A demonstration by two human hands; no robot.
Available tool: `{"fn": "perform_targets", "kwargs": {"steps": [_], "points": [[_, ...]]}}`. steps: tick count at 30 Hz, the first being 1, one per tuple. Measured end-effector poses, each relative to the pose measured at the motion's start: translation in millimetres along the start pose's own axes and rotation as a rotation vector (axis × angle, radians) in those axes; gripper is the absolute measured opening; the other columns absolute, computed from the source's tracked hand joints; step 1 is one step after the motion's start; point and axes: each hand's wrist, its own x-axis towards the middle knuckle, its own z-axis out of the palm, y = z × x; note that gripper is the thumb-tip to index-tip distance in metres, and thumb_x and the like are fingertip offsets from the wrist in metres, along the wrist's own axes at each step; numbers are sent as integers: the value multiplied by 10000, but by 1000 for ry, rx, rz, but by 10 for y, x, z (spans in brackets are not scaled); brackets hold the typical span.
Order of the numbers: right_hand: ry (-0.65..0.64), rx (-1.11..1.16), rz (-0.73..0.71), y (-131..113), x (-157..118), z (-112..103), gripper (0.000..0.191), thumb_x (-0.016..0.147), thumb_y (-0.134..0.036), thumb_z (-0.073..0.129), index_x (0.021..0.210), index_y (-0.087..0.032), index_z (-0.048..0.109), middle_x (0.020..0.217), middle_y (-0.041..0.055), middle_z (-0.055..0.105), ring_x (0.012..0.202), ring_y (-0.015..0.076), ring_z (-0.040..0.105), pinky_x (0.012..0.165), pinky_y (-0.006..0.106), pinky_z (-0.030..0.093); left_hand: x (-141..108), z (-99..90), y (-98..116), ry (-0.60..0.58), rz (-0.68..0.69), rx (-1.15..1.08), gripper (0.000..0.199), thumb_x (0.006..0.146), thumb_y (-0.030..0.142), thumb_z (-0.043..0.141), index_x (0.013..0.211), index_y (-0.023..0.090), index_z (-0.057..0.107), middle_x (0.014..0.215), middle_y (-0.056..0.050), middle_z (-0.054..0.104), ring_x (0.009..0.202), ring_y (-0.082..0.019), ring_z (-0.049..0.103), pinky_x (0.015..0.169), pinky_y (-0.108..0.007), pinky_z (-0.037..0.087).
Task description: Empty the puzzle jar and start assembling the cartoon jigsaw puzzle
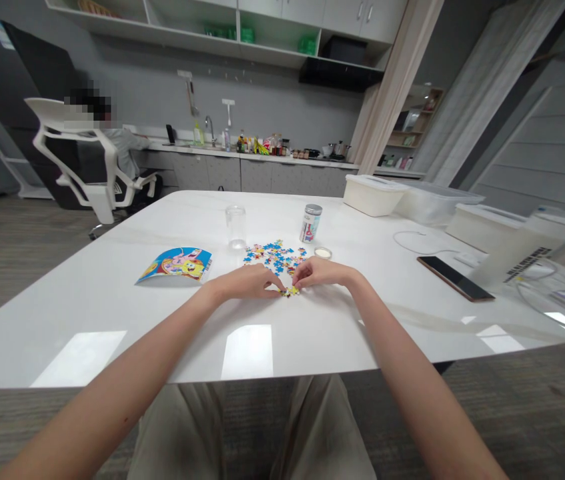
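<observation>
On the white table, a small cluster of yellow jigsaw puzzle pieces lies between my two hands. My left hand reaches in from the left, its thumb and forefinger closed at the cluster's left edge. From the other side, my right hand pinches at the right edge of the same pieces, its fingertips partly covering them. Just beyond my hands spreads a loose heap of blue, pink and yellow puzzle pieces. A curved picture sheet with a yellow cartoon figure rests left of my left hand.
Behind the heap stand a clear jar and a printed can; a round lid lies nearby. A phone, cables and storage boxes occupy the right side. A person sits in a white chair at the back left.
</observation>
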Motion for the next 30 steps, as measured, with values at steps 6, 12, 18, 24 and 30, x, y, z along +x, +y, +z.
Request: {"fn": "perform_targets", "kwargs": {"steps": [6, 12, 18, 24, 30], "points": [[-30, -50, 8, -59, -4, 19, 174, 700, -285, 678, 800, -157, 740, 709, 13, 695, 645, 122, 582, 593, 218, 423, -3, -10, 17, -2, 2, -7, 285, 860, 281, 575, 1100, 292, 728, 580, 37, 558, 506, -82, 454, 558, -187, 322], [12, -74, 17, -123, -15, 67, 134, 674, -248, 664, 765, -164, 716, 699, 7, 687, 647, 130, 584, 582, 222, 420, -5, 10, -11, 12, 5, -29, 285, 862, 311, 564, 1093, 293, 730, 589, 31, 556, 512, -86, 456, 545, -186, 317], [22, -121, -3, -139, -26, 92, 122, 678, -244, 641, 746, -162, 700, 697, 12, 680, 634, 129, 571, 572, 225, 412, 4, 32, -47, 8, 19, -39, 280, 868, 322, 560, 1089, 297, 730, 592, 32, 554, 507, -85, 447, 550, -191, 318], [28, -111, 14, -130, -28, 95, 121, 680, -252, 635, 748, -164, 682, 692, 9, 667, 631, 129, 560, 584, 235, 420, 15, 46, -59, 15, 15, -31, 275, 871, 339, 557, 1072, 285, 737, 601, 25, 567, 517, -89, 454, 553, -196, 319], [26, -155, 0, -131, -13, 111, 117, 690, -245, 625, 747, -162, 685, 684, 7, 659, 625, 122, 546, 562, 223, 396, 13, 56, -67, 16, 11, -41, 274, 868, 334, 567, 1083, 297, 732, 597, 27, 565, 522, -94, 466, 564, -203, 330]]}}
